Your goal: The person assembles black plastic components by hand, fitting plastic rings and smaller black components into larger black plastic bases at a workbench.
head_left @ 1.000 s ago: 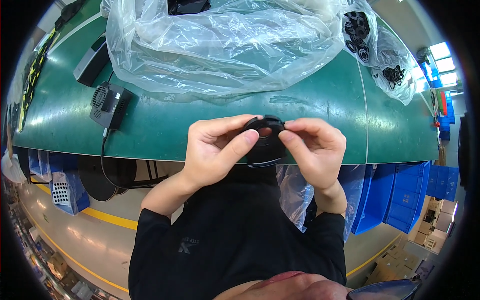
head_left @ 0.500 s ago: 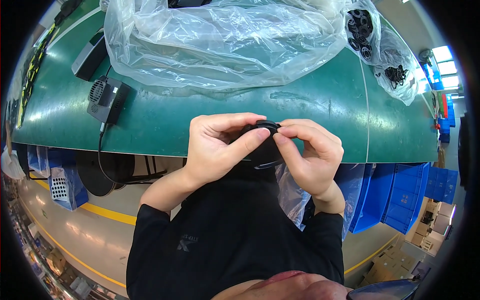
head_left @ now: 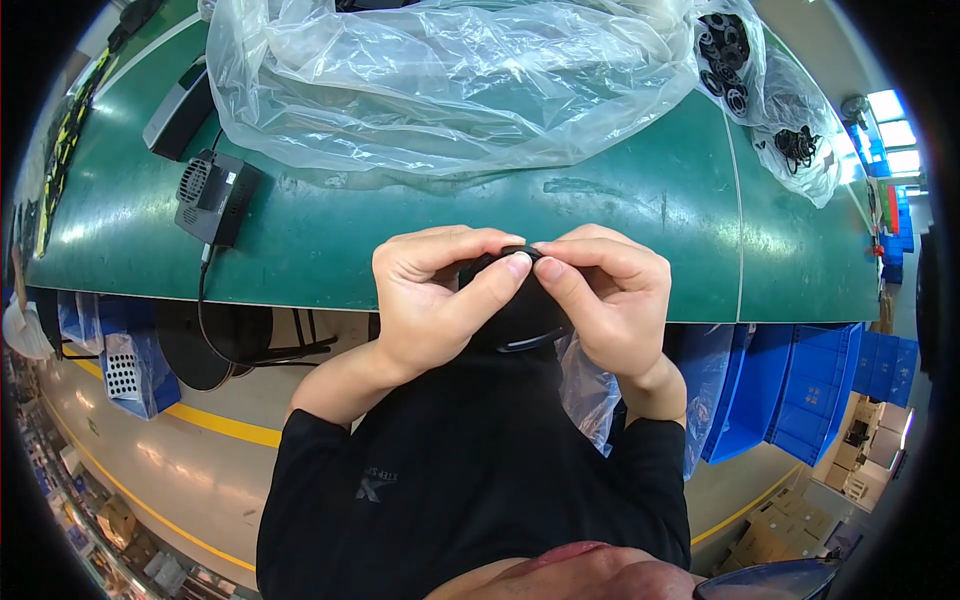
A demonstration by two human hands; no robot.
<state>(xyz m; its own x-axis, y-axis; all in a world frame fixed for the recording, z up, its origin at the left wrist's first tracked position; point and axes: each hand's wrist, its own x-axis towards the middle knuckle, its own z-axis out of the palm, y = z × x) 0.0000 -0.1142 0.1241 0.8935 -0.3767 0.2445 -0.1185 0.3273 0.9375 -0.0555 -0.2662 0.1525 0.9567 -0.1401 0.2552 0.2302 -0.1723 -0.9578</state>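
Both my hands meet just above the table's front edge, round a dark black part (head_left: 519, 249) whose kind I cannot make out. My left hand (head_left: 428, 295) pinches its upper rim between thumb and forefinger. From the other side, my right hand (head_left: 615, 292) presses thumb and fingertips onto the same rim, close beside the left thumb. A glossy curved black edge (head_left: 533, 342) shows lower down between the hands. Most of the part is hidden by my fingers or blends into the black shirt behind it.
Across the back of the green table (head_left: 330, 265) lies a large clear plastic bag (head_left: 450, 100). Bags of black rings (head_left: 724, 55) and thin black pieces (head_left: 795, 148) sit at the far right. A black device with a cable (head_left: 218, 200) stands left. Blue bins (head_left: 810, 390) are below right.
My right hand has shifted slightly left, bringing its thumb closer to the left one. The black part has tilted a little, and its lower glossy edge sits slightly lower.
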